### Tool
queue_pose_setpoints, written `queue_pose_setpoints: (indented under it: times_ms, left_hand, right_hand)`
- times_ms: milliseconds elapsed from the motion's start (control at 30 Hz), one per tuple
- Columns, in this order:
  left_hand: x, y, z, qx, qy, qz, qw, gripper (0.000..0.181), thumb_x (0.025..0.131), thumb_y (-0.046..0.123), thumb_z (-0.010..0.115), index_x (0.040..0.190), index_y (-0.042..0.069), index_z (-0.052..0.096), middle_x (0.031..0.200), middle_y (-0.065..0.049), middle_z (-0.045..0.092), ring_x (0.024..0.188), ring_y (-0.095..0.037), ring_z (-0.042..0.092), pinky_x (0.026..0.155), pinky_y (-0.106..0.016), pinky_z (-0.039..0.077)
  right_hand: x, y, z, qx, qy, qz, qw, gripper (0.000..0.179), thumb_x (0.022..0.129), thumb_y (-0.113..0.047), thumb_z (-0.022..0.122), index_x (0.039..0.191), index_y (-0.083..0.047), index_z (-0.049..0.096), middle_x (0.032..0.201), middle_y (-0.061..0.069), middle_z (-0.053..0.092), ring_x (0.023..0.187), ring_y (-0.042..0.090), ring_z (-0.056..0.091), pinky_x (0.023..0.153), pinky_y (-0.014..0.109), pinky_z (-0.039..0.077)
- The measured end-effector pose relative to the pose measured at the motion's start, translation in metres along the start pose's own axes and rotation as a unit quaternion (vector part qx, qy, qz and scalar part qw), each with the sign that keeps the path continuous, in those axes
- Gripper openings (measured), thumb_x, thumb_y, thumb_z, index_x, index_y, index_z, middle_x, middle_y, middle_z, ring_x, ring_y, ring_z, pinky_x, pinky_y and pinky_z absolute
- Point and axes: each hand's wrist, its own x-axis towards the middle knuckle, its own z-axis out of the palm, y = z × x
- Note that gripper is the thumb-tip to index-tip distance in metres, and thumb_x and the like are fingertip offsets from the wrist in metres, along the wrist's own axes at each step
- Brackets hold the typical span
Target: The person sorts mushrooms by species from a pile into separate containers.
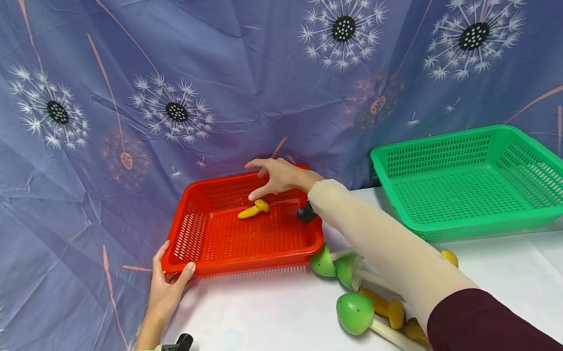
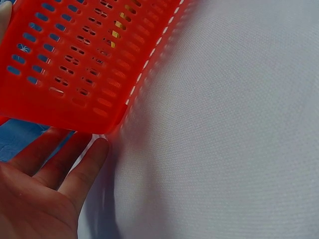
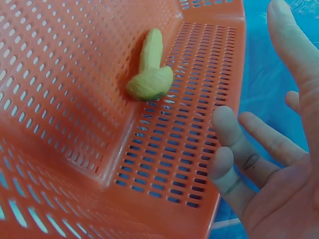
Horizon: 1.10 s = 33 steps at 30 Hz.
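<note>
A red plastic basket (image 1: 207, 266) stands on the left of the table. My left hand (image 1: 165, 286) holds its front left corner, thumb at the front rim and fingers along the left side. In the left wrist view, the fingers of that hand (image 2: 55, 174) reach behind the basket's corner. Inside the basket, a yellow toy mushroom (image 1: 254, 209) lies on its side near the back wall. My right hand (image 1: 279, 177) hovers over the basket's back rim, thumb and fingers spread, nothing between them. The right wrist view has the mushroom (image 3: 151, 74) apart from the fingertips.
A green basket (image 1: 487, 219) stands at the right. Between the baskets and toward me lie several toy mushrooms, some with green caps (image 1: 355, 313), others yellow-brown (image 1: 396, 314), partly hidden under my right sleeve. A blue dandelion-print cloth (image 1: 255, 81) hangs behind the baskets.
</note>
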Motion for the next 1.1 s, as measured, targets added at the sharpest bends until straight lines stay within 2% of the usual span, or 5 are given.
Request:
queue_pose_setpoints:
  times_ms: [233,500,667,767,1100]
  left_hand:
    - [-0.001,0.003,0.002,-0.017,-0.006,-0.016,0.9997,0.088,0.099,0.008,0.069,0.165,0.027,0.013,0.157,-0.023,0.032,0.11,-0.001,0.059,0.087,-0.024,0.058]
    - [-0.002,0.005,0.002,0.004,-0.001,-0.019,0.9998,0.089,0.098,0.012,0.071,0.165,0.028,0.014,0.157,-0.022,0.033,0.108,0.0,0.058,0.086,-0.02,0.057]
    - [-0.002,0.004,-0.001,-0.004,0.001,-0.017,0.9999,0.087,0.099,0.012,0.07,0.164,0.028,0.015,0.155,-0.024,0.033,0.11,-0.001,0.058,0.087,-0.021,0.057]
    - [-0.002,0.004,-0.002,-0.01,0.003,-0.013,0.9999,0.086,0.099,0.011,0.07,0.164,0.028,0.016,0.155,-0.024,0.032,0.11,0.0,0.058,0.087,-0.021,0.057]
    - [-0.003,0.005,0.003,-0.023,0.0,-0.019,0.9996,0.087,0.099,0.009,0.069,0.164,0.029,0.015,0.154,-0.024,0.033,0.107,0.001,0.059,0.084,-0.019,0.057]
  right_hand:
    - [-0.01,-0.003,-0.008,-0.016,0.004,-0.003,0.9999,0.09,0.083,-0.056,0.081,0.158,-0.026,0.04,0.144,0.014,0.058,0.137,0.033,0.048,0.115,0.052,0.036]
    - [-0.037,-0.011,-0.031,-0.011,0.02,-0.049,0.9986,0.086,0.084,-0.052,0.082,0.156,-0.03,0.041,0.141,0.011,0.061,0.135,0.029,0.051,0.113,0.048,0.041]
    - [-0.068,-0.017,-0.05,0.005,0.019,-0.079,0.9967,0.087,0.084,-0.051,0.082,0.157,-0.038,0.036,0.14,0.004,0.061,0.105,0.024,0.068,0.097,0.042,0.052]
    - [-0.089,-0.015,-0.06,0.014,0.018,-0.092,0.9955,0.088,0.084,-0.052,0.082,0.157,-0.042,0.034,0.144,0.002,0.057,0.089,0.02,0.07,0.086,0.038,0.056]
    - [-0.169,0.004,-0.069,0.005,0.049,-0.135,0.9897,0.091,0.083,-0.05,0.084,0.158,-0.041,0.033,0.149,-0.003,0.05,0.104,0.017,0.065,0.083,0.037,0.058]
